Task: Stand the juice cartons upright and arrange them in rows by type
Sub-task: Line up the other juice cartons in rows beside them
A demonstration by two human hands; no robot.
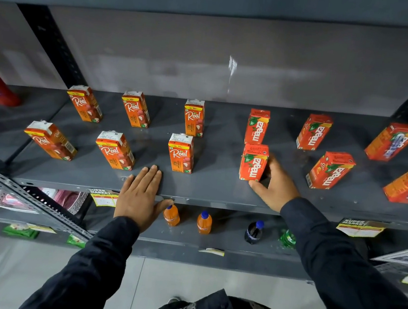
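Real cartons [181,152] left, Maaza cartons [254,162] right (two rows each).

You have only one view, a wide-angle camera on your head, looking forward and down from close in front of the grey shelf [206,190]. The shelf's surface fills the middle of the picture and its back wall sits at the far top. Your sleeves rise from the near bottom edge, the floor [9,272] shows below, and the wide lens bends the shelf edges outward at left and right.
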